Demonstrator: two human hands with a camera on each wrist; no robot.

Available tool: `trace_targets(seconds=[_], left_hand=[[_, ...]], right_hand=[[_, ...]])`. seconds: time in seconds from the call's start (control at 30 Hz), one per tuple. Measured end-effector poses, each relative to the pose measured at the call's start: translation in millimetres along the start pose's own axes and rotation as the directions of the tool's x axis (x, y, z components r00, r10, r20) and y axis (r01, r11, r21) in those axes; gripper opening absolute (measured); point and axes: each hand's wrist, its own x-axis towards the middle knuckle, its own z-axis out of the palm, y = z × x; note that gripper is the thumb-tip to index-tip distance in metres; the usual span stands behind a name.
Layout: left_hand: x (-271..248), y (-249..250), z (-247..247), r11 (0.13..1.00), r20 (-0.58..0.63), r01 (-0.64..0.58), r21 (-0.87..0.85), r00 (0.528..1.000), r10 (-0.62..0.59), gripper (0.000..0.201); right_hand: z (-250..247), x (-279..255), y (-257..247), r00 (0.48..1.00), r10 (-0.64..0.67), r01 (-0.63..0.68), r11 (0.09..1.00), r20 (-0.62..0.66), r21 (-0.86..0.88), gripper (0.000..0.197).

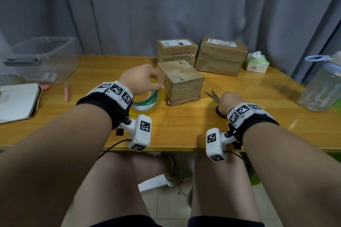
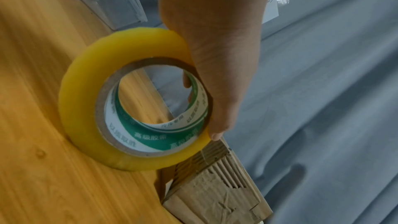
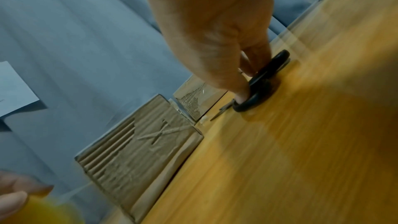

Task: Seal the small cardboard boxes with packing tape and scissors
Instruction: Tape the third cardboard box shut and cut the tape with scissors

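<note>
I am holding the tape (image 2: 133, 101) with my left hand (image 1: 141, 79): fingers are hooked inside the core, the thumb is lying along the outer rim, so the hand is clamped on the roll. The roll is standing tilted on edge on the table (image 1: 184, 125), its lower rim touching the wood. It is sitting at the 9 o'clock side of the nearest box (image 1: 181, 83), just beside that box's wall.

My right hand (image 1: 229, 101) is closing on the scissors (image 1: 212, 95). In the right wrist view the fingers (image 3: 241, 94) are threading into the black handle loops while the loops are resting on the table, so the hand is gripping the handles. The blades are pointing toward 11 o'clock, near the box's right wall but apart from it; whether they are parted, I cannot tell.

Two more boxes (image 1: 220, 55) are standing at 12 o'clock behind the nearest one, already carrying labels.

Judgement: the step in hand is readying tape and scissors for the nearest box, whose top looks torn and not yet sealed. To do it well, I should be finding the free tape end first, anchoring it on the side wall, pulling the strip taut along the top seam, and cutting only once the strip is pressed flat.
</note>
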Motion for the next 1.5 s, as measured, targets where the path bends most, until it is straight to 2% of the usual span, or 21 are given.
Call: trace_targets(seconds=[0.13, 0.2, 0.27, 0.3, 0.33, 0.4, 0.43, 0.5, 0.57, 0.63, 0.7, 0.73, 0.77, 0.8, 0.87, 0.93, 1.0, 1.07, 1.13, 1.27, 1.5], left_hand=[[-2, 1, -1, 1.000, 0.005, -0.006, 0.018, 1.000, 0.006, 0.010], [-3, 1, -1, 1.000, 0.016, -0.008, 0.024, 1.000, 0.008, 0.011], [-3, 2, -3, 0.999, 0.039, -0.001, 0.033, 0.999, 0.000, 0.016], [-2, 3, -5, 1.000, 0.058, 0.010, 0.017, 0.998, -0.011, 0.022], [-1, 4, -7, 0.999, 0.085, 0.032, -0.020, 0.996, -0.030, 0.028], [5, 8, -12, 0.991, 0.157, 0.086, -0.103, 0.985, -0.069, 0.036], [9, 9, -16, 0.988, 0.194, 0.103, -0.111, 0.978, -0.080, 0.038], [14, 9, -21, 0.991, 0.252, 0.121, -0.052, 0.962, -0.104, 0.034], [15, 6, -24, 0.990, 0.259, 0.139, 0.008, 0.956, -0.136, 0.036], [13, -1, -25, 0.988, 0.236, 0.151, 0.021, 0.960, -0.152, 0.042], [9, -6, -25, 0.989, 0.209, 0.146, -0.002, 0.967, -0.143, 0.044], [8, -8, -24, 0.989, 0.197, 0.144, -0.026, 0.971, -0.136, 0.043], [7, -10, -23, 0.988, 0.186, 0.142, -0.053, 0.974, -0.129, 0.043], [6, -11, -21, 0.987, 0.177, 0.139, -0.080, 0.977, -0.123, 0.043], [6, -13, -18, 0.985, 0.162, 0.131, -0.115, 0.980, -0.111, 0.044], [6, -15, -17, 0.984, 0.153, 0.124, -0.124, 0.983, -0.105, 0.043], [6, -18, -16, 0.984, 0.153, 0.118, -0.130, 0.983, -0.098, 0.041], [6, -20, -14, 0.984, 0.147, 0.111, -0.140, 0.985, -0.090, 0.040], [6, -21, -14, 0.983, 0.138, 0.106, -0.153, 0.987, -0.085, 0.040], [8, -15, -15, 0.985, 0.169, 0.075, -0.157, 0.984, -0.048, 0.037], [23, 17, -14, 0.999, 0.283, -0.032, -0.031, 0.958, 0.040, 0.037]], right_hand=[[-7, -3, 8, 0.998, 0.002, -0.007, 0.997, 0.067, 0.071, 0.029], [-15, -9, 20, 0.998, -0.048, 0.043, 0.987, 0.026, 0.157, 0.028], [-24, -20, 33, 0.996, -0.052, 0.075, 0.931, -0.073, 0.357, 0.027], [-29, -26, 36, 0.987, -0.042, 0.116, 0.851, -0.154, 0.513, 0.029], [-34, -30, 35, 0.971, -0.033, 0.188, 0.722, -0.239, 0.666, 0.031], [-47, -38, 24, 0.932, -0.075, 0.349, 0.451, -0.354, 0.822, 0.031], [-54, -42, 12, 0.918, -0.132, 0.394, 0.389, -0.373, 0.833, 0.034], [-62, -47, -17, 0.895, -0.269, 0.434, 0.339, -0.356, 0.834, 0.043], [-65, -53, -45, 0.877, -0.384, 0.426, 0.340, -0.290, 0.838, 0.047], [-64, -59, -64, 0.860, -0.460, 0.405, 0.352, -0.221, 0.844, 0.042], [-62, -60, -76, 0.852, -0.478, 0.404, 0.337, -0.215, 0.851, 0.032], [-62, -59, -79, 0.854, -0.463, 0.414, 0.330, -0.237, 0.848, 0.034], [-61, -56, -83, 0.861, -0.432, 0.440, 0.366, -0.269, 0.820, 0.041], [-62, -52, -86, 0.868, -0.396, 0.474, 0.481, -0.299, 0.738, 0.048], [-62, -50, -92, 0.859, -0.349, 0.492, 0.763, -0.374, 0.418, 0.057], [-61, -50, -101, 0.840, -0.366, 0.463, 0.869, -0.401, 0.177, 0.063], [-57, -47, -110, 0.867, -0.359, 0.421, 0.898, -0.346, 0.125, 0.062], [-53, -43, -116, 0.917, -0.310, 0.364, 0.908, -0.250, 0.208, 0.062], [-53, -39, -118, 0.940, -0.287, 0.331, 0.900, -0.186, 0.284, 0.070], [-52, -31, -106, 0.931, -0.297, 0.352, 0.885, -0.214, 0.306, 0.065], [-52, -20, -76, 0.945, -0.214, 0.290, 0.899, -0.248, 0.327, 0.058]])
